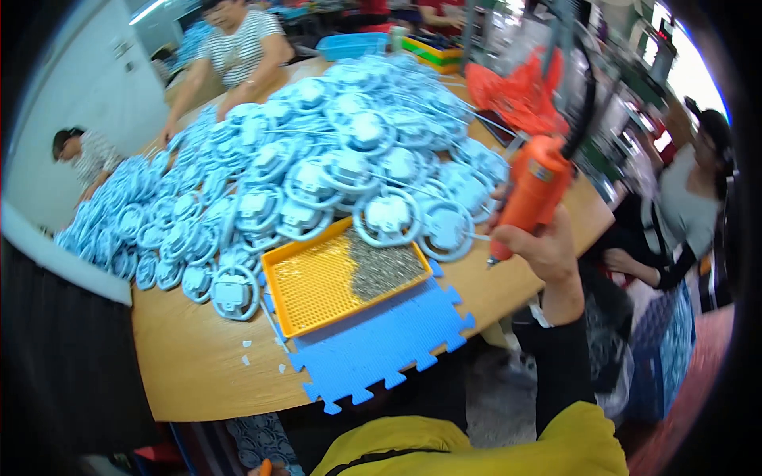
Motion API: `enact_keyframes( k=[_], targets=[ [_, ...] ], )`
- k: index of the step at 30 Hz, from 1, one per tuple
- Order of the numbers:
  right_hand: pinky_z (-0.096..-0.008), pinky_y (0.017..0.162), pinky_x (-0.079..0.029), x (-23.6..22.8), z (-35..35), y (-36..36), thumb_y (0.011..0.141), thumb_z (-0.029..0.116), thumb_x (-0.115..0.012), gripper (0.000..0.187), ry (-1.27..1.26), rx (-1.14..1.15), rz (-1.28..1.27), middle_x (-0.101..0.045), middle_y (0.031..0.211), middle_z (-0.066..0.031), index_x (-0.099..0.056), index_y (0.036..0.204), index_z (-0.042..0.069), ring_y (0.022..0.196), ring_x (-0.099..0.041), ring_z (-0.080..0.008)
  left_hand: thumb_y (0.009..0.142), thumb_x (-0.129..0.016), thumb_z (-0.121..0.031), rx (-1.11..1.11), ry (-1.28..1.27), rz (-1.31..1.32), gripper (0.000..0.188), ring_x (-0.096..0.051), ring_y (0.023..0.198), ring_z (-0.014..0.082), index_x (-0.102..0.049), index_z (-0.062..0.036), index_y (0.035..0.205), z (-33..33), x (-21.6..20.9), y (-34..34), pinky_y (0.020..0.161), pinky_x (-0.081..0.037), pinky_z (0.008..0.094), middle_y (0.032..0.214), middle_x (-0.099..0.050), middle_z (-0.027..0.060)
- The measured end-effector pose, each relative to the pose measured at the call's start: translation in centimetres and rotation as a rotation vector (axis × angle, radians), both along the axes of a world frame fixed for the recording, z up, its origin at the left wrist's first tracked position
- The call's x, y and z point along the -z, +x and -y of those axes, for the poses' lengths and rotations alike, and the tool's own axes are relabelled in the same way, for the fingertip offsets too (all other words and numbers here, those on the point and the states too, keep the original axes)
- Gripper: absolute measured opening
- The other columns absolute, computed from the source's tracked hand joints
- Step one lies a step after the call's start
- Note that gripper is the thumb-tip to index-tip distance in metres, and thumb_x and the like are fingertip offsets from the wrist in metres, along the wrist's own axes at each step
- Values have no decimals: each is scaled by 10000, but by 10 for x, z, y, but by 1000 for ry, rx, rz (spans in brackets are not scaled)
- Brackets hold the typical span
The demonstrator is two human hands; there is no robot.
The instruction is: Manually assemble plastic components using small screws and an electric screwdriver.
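Note:
My right hand (544, 252) is wrapped round an orange electric screwdriver (530, 190) above the right part of the table. Its bit points down, and a black cable rises from its top. To its left lies a yellow tray (309, 285) with a mesh-like floor and a heap of small metal screws (385, 270) in its right half. The tray rests partly on a blue foam mat (389, 337). Light-blue round plastic parts with ring rims (387, 216) crowd behind the tray. Near the lower edge, a small orange bit beside a skin-toned patch may be my left hand, mostly cut off.
The large pile of blue parts (262, 159) covers much of the wooden table (206, 357). A blue basket (353, 46) and red plastic bag (516, 91) stand beyond. Two people work at the far left; another person (690, 198) sits at the right.

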State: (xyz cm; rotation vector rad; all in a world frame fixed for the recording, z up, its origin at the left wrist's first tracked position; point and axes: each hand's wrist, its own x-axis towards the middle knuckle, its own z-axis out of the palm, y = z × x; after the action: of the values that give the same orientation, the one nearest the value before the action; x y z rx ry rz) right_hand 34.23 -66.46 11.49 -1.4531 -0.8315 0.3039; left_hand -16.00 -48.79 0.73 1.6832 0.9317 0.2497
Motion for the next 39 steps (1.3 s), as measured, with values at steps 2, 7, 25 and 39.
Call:
enact_keyframes(
  k=[2, 7, 25, 39],
  targets=[
    [-373, 789, -553, 2, -8, 19, 747, 46, -759, 571, 69, 22, 12, -632, 948, -92, -464, 1231, -22, 866, -657, -220, 958, -564, -221, -76, -54, 4, 272, -618, 870, 163, -643, 12, 1072, 11, 17, 3, 789, -482, 285, 977, -665, 99],
    [-432, 793, -539, 24, -48, 76, 660, 63, -828, 814, 99, -70, -100, -532, 1106, -86, -353, 1321, 76, 924, -612, -222, 962, -550, -229, -281, -204, 2, 297, -612, 907, 164, -610, 12, 1123, -7, 85, 18, 827, -468, 293, 1026, -650, 107],
    [-341, 738, -462, 31, -119, 94, 797, 410, -729, 642, -23, -183, 193, -521, 923, -60, -408, 1206, 34, 819, -551, -186, 975, -502, -257, -521, -890, 35, 429, -592, 1042, 168, -492, 12, 1309, -12, 288, 11, 963, -419, 324, 1202, -593, 136],
    [-355, 885, -442, 10, -42, 38, 940, 159, -581, 429, 85, -288, 121, -549, 1016, -72, -398, 1293, -1, 926, -546, -173, 722, -749, -389, -551, 41, -610, 932, -573, 1096, 399, -296, -34, 1455, 66, 347, -108, 875, -456, 466, 1122, -616, 264]
  ],
)
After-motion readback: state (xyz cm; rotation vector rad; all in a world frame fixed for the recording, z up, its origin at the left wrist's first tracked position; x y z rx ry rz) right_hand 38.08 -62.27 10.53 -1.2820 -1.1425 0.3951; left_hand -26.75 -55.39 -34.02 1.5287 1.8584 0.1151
